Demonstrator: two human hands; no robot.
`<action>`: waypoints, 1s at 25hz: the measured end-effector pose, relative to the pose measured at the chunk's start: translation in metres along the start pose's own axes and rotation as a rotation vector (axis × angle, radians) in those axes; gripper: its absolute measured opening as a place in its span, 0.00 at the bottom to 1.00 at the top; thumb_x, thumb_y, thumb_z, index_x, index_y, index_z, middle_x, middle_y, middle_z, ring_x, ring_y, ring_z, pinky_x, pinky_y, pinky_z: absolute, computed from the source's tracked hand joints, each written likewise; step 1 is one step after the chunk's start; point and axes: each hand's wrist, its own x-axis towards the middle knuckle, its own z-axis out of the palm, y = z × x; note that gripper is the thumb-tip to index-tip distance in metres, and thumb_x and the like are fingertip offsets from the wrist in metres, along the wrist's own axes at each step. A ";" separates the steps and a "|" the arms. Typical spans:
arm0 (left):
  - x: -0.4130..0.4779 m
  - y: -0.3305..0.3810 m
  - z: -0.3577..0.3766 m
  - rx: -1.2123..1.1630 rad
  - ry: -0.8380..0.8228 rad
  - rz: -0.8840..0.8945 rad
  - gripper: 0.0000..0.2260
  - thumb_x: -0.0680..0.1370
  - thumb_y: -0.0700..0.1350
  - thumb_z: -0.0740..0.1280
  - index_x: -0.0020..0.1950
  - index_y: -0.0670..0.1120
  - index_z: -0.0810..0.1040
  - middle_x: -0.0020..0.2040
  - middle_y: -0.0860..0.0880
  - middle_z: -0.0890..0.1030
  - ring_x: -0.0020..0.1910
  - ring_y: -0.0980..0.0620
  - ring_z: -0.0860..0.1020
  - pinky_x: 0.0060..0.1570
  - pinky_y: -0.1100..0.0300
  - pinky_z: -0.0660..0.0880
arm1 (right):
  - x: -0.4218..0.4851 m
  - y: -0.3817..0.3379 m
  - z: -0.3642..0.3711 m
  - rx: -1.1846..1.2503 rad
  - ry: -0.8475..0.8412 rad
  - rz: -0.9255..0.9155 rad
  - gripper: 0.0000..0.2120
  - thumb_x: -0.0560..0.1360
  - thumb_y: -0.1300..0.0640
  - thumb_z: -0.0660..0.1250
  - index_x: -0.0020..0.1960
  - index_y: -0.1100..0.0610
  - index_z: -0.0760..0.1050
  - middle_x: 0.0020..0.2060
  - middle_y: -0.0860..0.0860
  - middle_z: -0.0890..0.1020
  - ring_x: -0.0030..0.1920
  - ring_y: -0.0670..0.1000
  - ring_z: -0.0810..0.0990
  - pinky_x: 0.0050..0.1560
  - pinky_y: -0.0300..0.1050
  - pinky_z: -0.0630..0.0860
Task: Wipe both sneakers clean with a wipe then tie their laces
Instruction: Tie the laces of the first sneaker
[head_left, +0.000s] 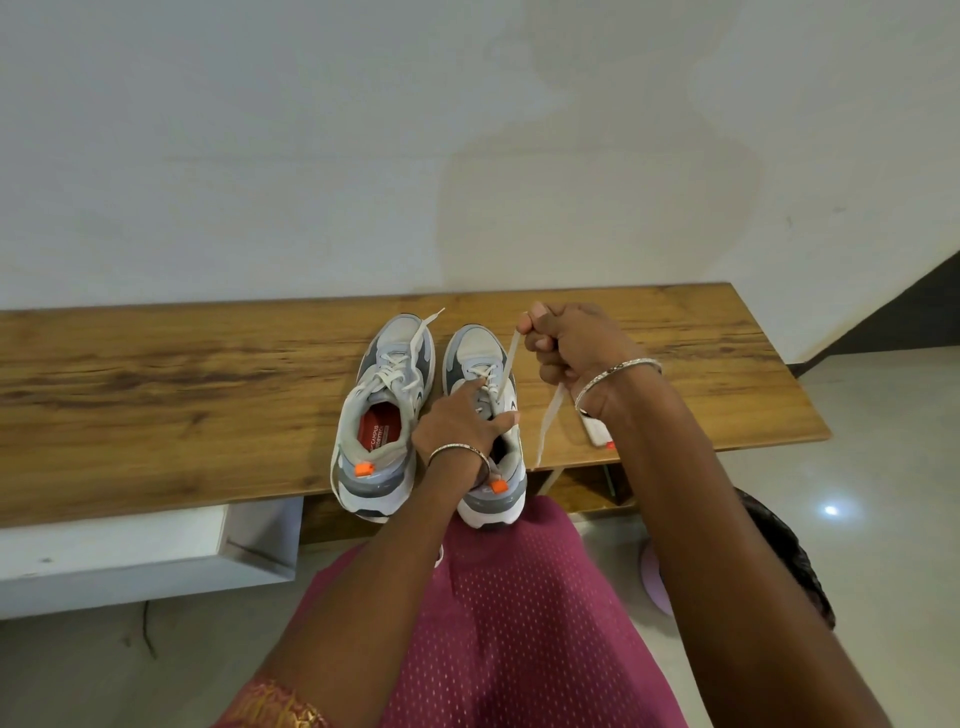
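Two grey-and-white sneakers stand side by side on a wooden bench (156, 374), toes toward the wall. The left sneaker (382, 415) has loose laces, one end lying past its toe. My left hand (462, 421) rests on the right sneaker (480, 353), its index finger pressing on the laces at the tongue. My right hand (566, 348) is raised to the right of that shoe and grips a flat white lace (511, 353) pulled taut from the eyelets; the lace's loose tail hangs below my fist over the bench edge.
A white wall rises directly behind the bench. A small white packet (597, 434) lies on the bench under my right wrist. A white cabinet (130, 556) sits below the bench at left. A dark bin (795, 561) stands on the tiled floor at right.
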 end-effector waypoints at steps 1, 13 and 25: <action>0.000 0.000 0.001 -0.001 -0.005 -0.002 0.33 0.71 0.70 0.69 0.74 0.62 0.69 0.64 0.48 0.81 0.62 0.44 0.79 0.46 0.55 0.69 | 0.000 0.002 0.001 -0.003 -0.010 -0.018 0.16 0.83 0.63 0.56 0.38 0.59 0.73 0.25 0.49 0.67 0.20 0.42 0.59 0.20 0.34 0.56; 0.006 -0.007 -0.043 -0.102 -0.206 -0.018 0.26 0.79 0.64 0.64 0.58 0.41 0.78 0.52 0.38 0.82 0.58 0.39 0.80 0.49 0.53 0.72 | 0.009 0.100 -0.007 -0.291 0.319 -0.052 0.12 0.79 0.49 0.66 0.45 0.58 0.77 0.34 0.50 0.78 0.37 0.50 0.77 0.38 0.46 0.72; 0.010 0.046 -0.136 -0.053 -0.573 -0.113 0.11 0.84 0.44 0.64 0.43 0.43 0.78 0.29 0.50 0.68 0.18 0.57 0.59 0.15 0.69 0.56 | 0.015 0.138 0.058 -0.940 0.290 0.159 0.48 0.67 0.33 0.72 0.75 0.61 0.59 0.72 0.58 0.66 0.72 0.61 0.63 0.68 0.61 0.63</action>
